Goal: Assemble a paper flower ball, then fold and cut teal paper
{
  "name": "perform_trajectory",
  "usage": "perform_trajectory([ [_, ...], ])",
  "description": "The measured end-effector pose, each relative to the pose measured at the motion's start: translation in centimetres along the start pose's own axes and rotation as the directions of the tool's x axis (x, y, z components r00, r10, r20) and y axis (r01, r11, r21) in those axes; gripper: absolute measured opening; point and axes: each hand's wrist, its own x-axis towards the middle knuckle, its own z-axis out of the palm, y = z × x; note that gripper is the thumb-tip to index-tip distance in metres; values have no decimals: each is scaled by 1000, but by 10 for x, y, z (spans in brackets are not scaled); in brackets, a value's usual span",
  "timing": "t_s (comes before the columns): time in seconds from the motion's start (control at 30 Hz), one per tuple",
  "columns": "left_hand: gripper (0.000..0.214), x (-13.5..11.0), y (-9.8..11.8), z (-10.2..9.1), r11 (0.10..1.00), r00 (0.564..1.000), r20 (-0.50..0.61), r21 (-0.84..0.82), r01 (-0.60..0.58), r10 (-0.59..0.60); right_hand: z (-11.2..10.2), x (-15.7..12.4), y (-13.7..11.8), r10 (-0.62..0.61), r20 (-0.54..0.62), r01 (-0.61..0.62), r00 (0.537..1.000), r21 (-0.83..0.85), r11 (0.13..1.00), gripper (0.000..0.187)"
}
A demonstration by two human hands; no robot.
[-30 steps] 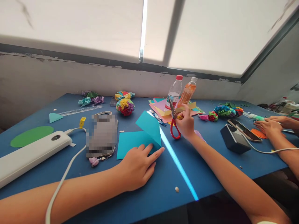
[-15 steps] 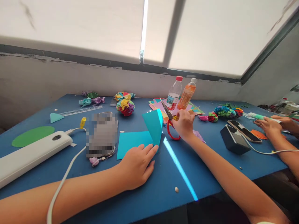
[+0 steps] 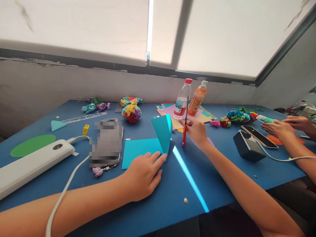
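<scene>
A teal paper sheet (image 3: 142,148) lies on the blue table (image 3: 172,197), its right part folded up and standing. My left hand (image 3: 144,174) rests on the sheet's near right corner, fingers spread flat on it. Just right of the raised flap, my right hand (image 3: 196,131) grips red-handled scissors (image 3: 185,126), held edge-on with the blades pointing up. The scissors are a short way from the paper and do not touch it.
A white power bank (image 3: 32,164) with cable, a blurred phone (image 3: 106,143) and a green paper disc (image 3: 32,144) lie left. Paper flower balls (image 3: 132,112), two bottles (image 3: 190,98) and coloured sheets sit behind. Another person's hands (image 3: 283,126) work at right by a black box (image 3: 247,146).
The teal flap has risen from lying folded to standing upright. My right hand has turned the scissors from tilted left to edge-on and vertical, closer to the flap.
</scene>
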Motion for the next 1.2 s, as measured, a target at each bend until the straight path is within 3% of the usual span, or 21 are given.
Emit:
perform_trajectory([
  [0.13, 50, 0, -1, 3, 1000, 1000, -26, 13, -2, 2, 1, 2, -4, 124, 195, -195, 973, 401, 895, 39],
  [0.33, 49, 1, -3, 6, 999, 998, -55, 27, -16, 18, 6, -1, -12, 186, 511, -512, 840, 630, 584, 24],
  [0.4, 49, 1, -2, 5, 999, 999, -48, 32, -15, 16, 8, -2, -13, 179, 541, -545, 822, 652, 527, 21],
  [0.57, 50, 1, -1, 1, 1000, 1000, -19, 27, -5, 6, 7, -5, -13, 150, 528, -537, 836, 730, 424, 21],
  [0.63, 51, 1, -1, 1, 1000, 1000, -9, 30, 0, 0, 4, -5, -13, 118, 566, -561, 816, 727, 396, 33],
  [0.73, 53, 0, 0, 2, 999, 1000, -23, 46, 14, -13, -4, -1, -13, 22, 645, -592, 764, 687, 422, 46],
  [0.83, 53, -1, 0, 2, 999, 999, -51, 45, 19, -16, -16, 5, -10, -64, 684, -593, 726, 671, 445, 45],
  [0.9, 53, -1, 0, 1, 1000, 999, -46, 28, 9, -8, -25, 10, -6, -81, 692, -617, 718, 685, 387, 39],
  [1.0, 51, -2, 1, 1, 1000, 999, -46, 17, 7, -7, -33, 16, -2, -47, 705, -658, 707, 681, 323, 42],
  [1.1, 49, -2, 0, 1, 1000, 997, -75, 26, -3, 5, -32, 16, -1, 45, 725, -697, 687, 641, 323, 55],
  [1.2, 46, -3, -2, 3, 999, 996, -84, 35, -34, 37, -28, 14, -3, 124, 721, -713, 682, 618, 330, 51],
])
